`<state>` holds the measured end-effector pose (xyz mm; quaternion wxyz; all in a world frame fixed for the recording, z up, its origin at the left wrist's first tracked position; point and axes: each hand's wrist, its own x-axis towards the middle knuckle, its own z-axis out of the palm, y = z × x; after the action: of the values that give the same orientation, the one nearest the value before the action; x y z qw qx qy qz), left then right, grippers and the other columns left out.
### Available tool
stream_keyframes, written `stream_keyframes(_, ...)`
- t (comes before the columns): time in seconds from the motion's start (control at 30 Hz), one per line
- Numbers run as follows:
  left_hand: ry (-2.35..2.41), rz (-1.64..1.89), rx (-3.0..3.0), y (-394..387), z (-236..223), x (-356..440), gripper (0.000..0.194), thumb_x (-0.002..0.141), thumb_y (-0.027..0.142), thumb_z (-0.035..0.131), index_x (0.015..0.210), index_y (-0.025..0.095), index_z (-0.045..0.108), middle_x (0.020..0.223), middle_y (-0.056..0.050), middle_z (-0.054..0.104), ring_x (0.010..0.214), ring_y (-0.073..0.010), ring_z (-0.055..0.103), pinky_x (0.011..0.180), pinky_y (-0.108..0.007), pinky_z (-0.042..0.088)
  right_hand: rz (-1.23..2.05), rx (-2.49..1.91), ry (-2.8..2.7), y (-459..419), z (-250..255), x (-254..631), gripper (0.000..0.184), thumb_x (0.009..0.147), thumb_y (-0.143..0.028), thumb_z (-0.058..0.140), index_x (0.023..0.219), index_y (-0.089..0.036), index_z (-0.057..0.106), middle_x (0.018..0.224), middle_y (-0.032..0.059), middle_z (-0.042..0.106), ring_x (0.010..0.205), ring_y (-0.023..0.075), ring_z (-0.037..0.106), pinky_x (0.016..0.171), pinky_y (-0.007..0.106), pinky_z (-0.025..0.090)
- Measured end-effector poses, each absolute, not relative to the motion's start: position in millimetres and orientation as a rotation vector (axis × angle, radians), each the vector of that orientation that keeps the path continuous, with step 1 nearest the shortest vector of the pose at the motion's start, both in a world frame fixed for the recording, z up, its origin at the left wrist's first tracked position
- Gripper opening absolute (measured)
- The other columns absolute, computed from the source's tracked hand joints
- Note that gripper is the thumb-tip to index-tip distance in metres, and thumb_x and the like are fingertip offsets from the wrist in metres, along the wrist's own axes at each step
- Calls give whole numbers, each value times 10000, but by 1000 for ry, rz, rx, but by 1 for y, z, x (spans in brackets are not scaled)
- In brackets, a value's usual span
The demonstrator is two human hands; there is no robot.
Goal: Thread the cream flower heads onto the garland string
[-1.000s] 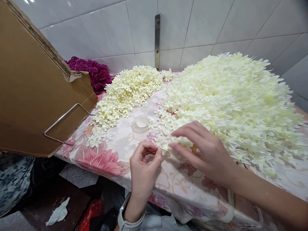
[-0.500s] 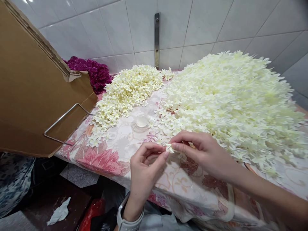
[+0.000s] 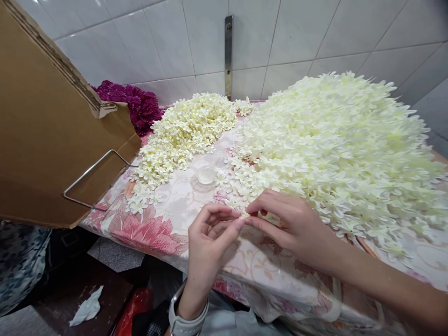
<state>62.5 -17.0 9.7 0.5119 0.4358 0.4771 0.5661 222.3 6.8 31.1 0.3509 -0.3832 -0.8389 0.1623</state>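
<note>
Floral-cloth table (image 3: 164, 196), tiled wall (image 3: 206, 42) behind, one metal strip (image 3: 228, 56) top center. No readable writing. Two white flower piles: small (image 3: 192, 126) center-left, large (image 3: 343, 149) right. One flower (image 3: 244, 215), lower center, pinched between left hand (image 3: 213, 238) and right hand (image 3: 290, 224), fingertips nearly closed.

No readable text, label, brand, number or sign.
</note>
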Motion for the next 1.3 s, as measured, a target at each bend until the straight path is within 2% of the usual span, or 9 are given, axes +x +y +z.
stream_keyframes(0.2, 1152, 1382, 1072, -18, 10, 63, 123, 707, 115, 705, 777, 173, 623, 750, 2, 703, 736, -111, 684, 671, -167, 550, 667, -1076, -2079, 6, 37, 220, 121, 845, -141, 572, 755, -178, 643, 674, 4, 659, 629, 120, 590, 576, 221, 427)
stream_keyframes(0.33, 1134, 1390, 1047, -18, 8, 62, 133, 707, 112, 713, 783, 181, 627, 750, 16, 706, 732, -90, 680, 675, -140, 540, 843, -1116, -2023, 6, 39, 221, 156, 854, -148, 550, 748, -181, 659, 680, -16, 673, 619, 100, 593, 572, 200, 420)
stream_keyframes(0.53, 1165, 1379, 1050, -18, 9, 63, 141, 693, 133, 731, 778, 182, 630, 733, 23, 702, 709, -85, 677, 661, -131, 536, 934, -1187, -1970, 7, 39, 222, 178, 867, -196, 531, 749, -189, 665, 634, -21, 658, 556, 100, 557, 516, 203, 400)
stream_keyframes(0.7, 1230, 1400, 1095, -18, 9, 65, 108, 700, 154, 715, 774, 173, 638, 737, 7, 685, 709, -104, 670, 645, -153, 541, 908, -1205, -1915, 5, 42, 221, 130, 810, -236, 622, 692, -183, 632, 619, -19, 638, 552, 100, 546, 496, 202, 394)
stream_keyframes(0.87, 1239, 1382, 1116, -18, 10, 64, 89, 717, 171, 698, 777, 178, 633, 731, 6, 678, 702, -105, 665, 641, -157, 542, 860, -1181, -1958, 5, 42, 221, 127, 841, -185, 561, 738, -185, 635, 634, -21, 640, 566, 96, 559, 526, 198, 407)
stream_keyframes(1.07, 1183, 1329, 1157, -19, 11, 64, 189, 664, 165, 739, 817, 176, 630, 775, -8, 691, 729, -132, 681, 694, -202, 563, 735, -1179, -2018, 4, 39, 219, 138, 847, -134, 519, 768, -181, 622, 685, -4, 658, 612, 110, 588, 549, 211, 425)
stream_keyframes(1.2, 1255, 1394, 1113, -19, 10, 64, 94, 712, 171, 701, 783, 169, 639, 744, -3, 683, 725, -117, 674, 669, -174, 551, 492, -1084, -2071, 2, 35, 219, 33, 840, -159, 557, 835, -168, 588, 740, 31, 647, 671, 139, 591, 589, 241, 451)
stream_keyframes(1.3, 1250, 1399, 1098, -19, 10, 64, 91, 711, 170, 707, 778, 174, 645, 735, 4, 686, 716, -110, 672, 647, -157, 544, 270, -921, -2122, 2, 30, 217, 62, 826, -177, 583, 879, -156, 559, 777, 70, 633, 730, 178, 581, 622, 284, 469)
